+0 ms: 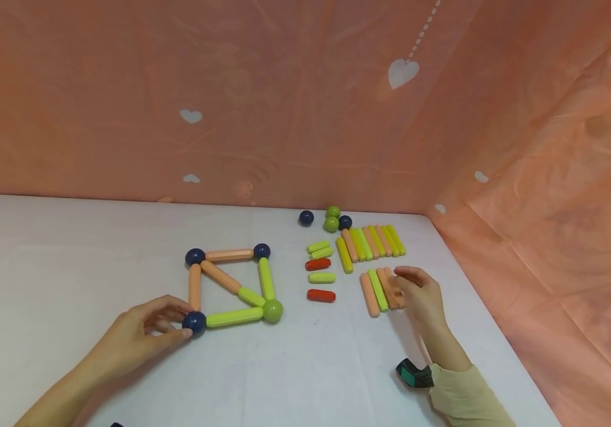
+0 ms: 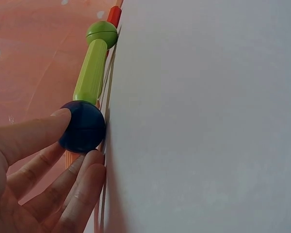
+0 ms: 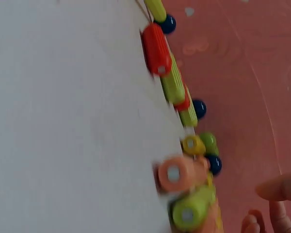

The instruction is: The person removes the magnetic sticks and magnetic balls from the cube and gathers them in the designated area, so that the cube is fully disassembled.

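A flat four-sided frame of orange and lime sticks lies on the white table, joined by balls, with a diagonal across it. At its near left corner my left hand (image 1: 142,332) holds a dark blue ball (image 2: 82,127) between thumb and fingers. A lime stick (image 1: 235,317) runs from that ball to a green ball (image 1: 273,311). My right hand (image 1: 422,296) is over the right end of a short row of sticks, its fingers loosely bent. Beside it lie an orange stick (image 1: 369,295) and a lime stick (image 3: 191,211); the fingers partly cover the last orange ones.
Short red sticks (image 1: 321,295) and short lime sticks (image 1: 322,277) lie mid-table. Behind are a row of long sticks (image 1: 368,243) and loose balls (image 1: 331,224). A black and teal device (image 1: 414,374) is at my right wrist. Orange cloth (image 1: 284,118) hangs behind the table.
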{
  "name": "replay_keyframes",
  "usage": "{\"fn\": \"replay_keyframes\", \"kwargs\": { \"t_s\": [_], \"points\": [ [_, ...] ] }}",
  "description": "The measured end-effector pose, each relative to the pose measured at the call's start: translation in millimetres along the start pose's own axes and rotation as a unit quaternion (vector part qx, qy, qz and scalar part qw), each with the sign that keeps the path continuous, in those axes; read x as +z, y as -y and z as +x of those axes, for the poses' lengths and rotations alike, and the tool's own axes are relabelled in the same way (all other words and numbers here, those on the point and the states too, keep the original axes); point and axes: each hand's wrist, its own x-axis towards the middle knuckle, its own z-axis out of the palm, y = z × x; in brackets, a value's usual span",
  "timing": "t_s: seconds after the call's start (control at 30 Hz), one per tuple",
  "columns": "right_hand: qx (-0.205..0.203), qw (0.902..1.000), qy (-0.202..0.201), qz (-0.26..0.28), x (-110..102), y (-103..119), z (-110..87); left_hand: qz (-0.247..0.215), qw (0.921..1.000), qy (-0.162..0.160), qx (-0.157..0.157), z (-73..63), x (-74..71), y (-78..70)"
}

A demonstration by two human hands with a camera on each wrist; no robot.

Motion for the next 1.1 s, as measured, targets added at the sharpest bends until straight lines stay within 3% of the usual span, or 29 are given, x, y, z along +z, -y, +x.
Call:
{"fn": "replay_keyframes", "kwargs": {
  "t_s": [0.23, 0.43, 0.63, 0.83, 1.1],
  "points": [
    [-0.019, 0.9975, 0.064, 0.024, 38.0, 11.3, -12.4, -0.007, 0.9999, 0.004, -0.006, 1.0, 0.2, -2.5],
    [-0.034, 0.9892, 0.131, 0.056, 67.3, 17.3, -24.1, 0.0, 0.9999, -0.001, -0.017, 4.3, 2.7, -6.7],
    [-0.043, 0.9826, 0.175, 0.048, 91.0, 21.3, -33.9, -0.001, 0.9993, 0.012, -0.035, 8.2, 4.9, -11.4],
    [-0.078, 0.963, 0.254, 0.044, 108.1, 20.1, -39.1, 0.0, 0.9996, 0.016, -0.023, 7.3, 6.0, -10.9],
    [-0.111, 0.9398, 0.323, 0.018, 123.5, 20.5, -47.4, 0.007, 0.9992, 0.026, -0.028, 6.1, 4.4, -11.6]
  ]
}}
